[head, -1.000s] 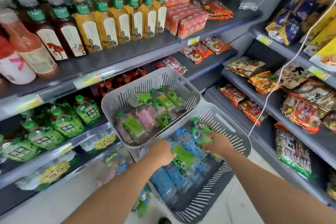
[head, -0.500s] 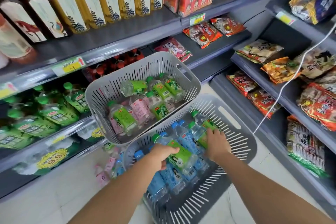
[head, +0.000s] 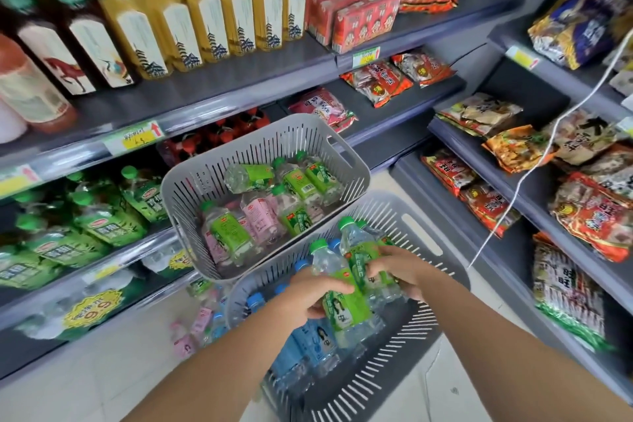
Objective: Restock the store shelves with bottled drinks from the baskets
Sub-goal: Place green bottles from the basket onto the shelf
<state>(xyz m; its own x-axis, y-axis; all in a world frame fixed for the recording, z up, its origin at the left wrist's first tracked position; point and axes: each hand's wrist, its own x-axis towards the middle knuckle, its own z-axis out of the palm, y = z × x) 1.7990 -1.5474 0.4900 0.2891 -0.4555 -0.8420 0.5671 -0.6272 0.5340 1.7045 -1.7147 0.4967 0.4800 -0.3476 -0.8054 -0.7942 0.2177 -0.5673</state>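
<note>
Both hands are down in the lower grey slotted plastic basket [head: 421,346], each closed around a bottle. The left hand [head: 305,298] has its fingers curled round a clear plastic bottle with a glossy green label and green screw cap [head: 337,295], lifted above the pile. The right hand [head: 400,271] is wrapped the same way round a second green-capped clear bottle [head: 363,250], just beside the first one, the two bottles about touching. Under them in that basket lie clear ribbed bottles with blue labels and blue caps [head: 308,346], all on their sides.

A second grey slotted basket [head: 219,178] sits up and left of the lower one, its bottom edge overlapping the lower one's rim, holding a jumble of green-label and pink-label bottles [head: 260,216] lying flat.

Left of that upper basket, a grey metal shelf [head: 113,257] carries rows of green-label bottles, blurry. Above it stand tall square yellow-tea bottles [head: 236,17], with red cartons [head: 363,17] to their right. Crinkly snack bags [head: 513,147] fill the shelves right of the baskets.
</note>
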